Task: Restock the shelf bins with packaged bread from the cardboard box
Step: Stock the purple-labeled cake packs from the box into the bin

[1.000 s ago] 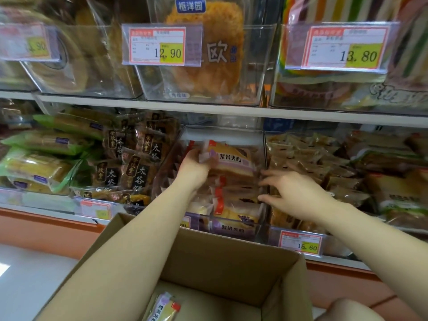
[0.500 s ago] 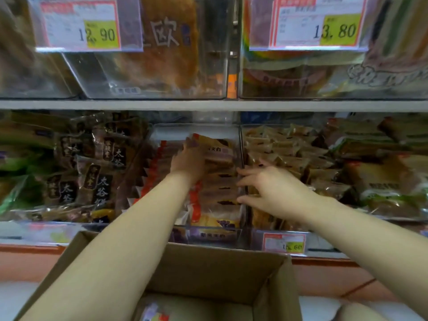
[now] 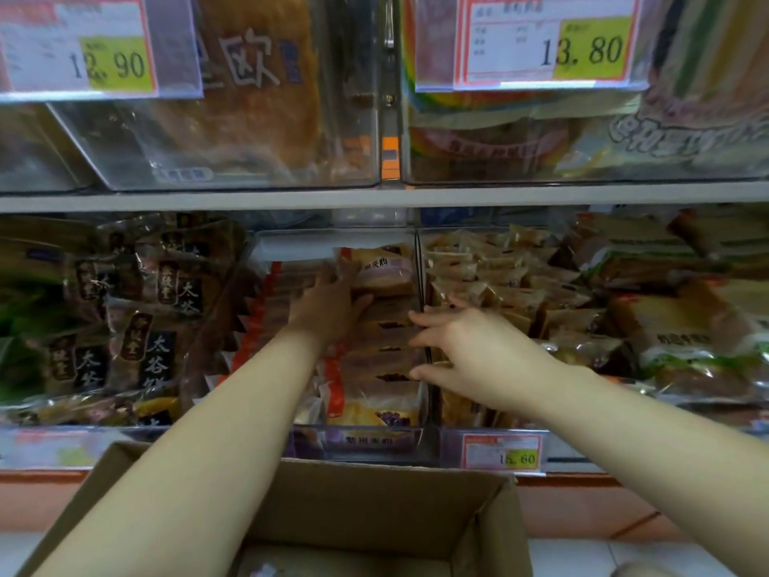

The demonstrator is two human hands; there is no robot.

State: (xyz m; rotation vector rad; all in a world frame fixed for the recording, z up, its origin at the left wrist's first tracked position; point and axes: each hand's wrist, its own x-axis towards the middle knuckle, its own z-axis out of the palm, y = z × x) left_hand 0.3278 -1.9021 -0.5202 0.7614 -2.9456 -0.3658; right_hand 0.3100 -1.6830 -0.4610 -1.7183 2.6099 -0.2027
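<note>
The packaged bread sits upright in a packed row (image 3: 380,356) in the middle shelf bin (image 3: 366,444), which runs from the centre towards 12 o'clock. The cardboard box (image 3: 374,478) is open below at 6 o'clock.

The left hand (image 3: 328,304) reaches deep into the bin. Its thumb is splayed and its fingers lie on the rearmost packet (image 3: 385,266); I cannot tell whether they pinch it. The right hand (image 3: 474,356) is wide, with straight, spread fingers touching the row's right side, at the wall shared with the bin of tan packets (image 3: 478,270) at 3 o'clock.

The likely trouble is crowding. If the rear packet is forced down into so tight a row, the soft bread could be squashed or its wrapper crumpled. The row could also topple forward if the right hand lets go before the packet seats. That hand's fingertips straddle the wall, so a hard push could drag neighbouring packets out of line. The blur at the left hand makes the packet's seating uncertain.
</note>
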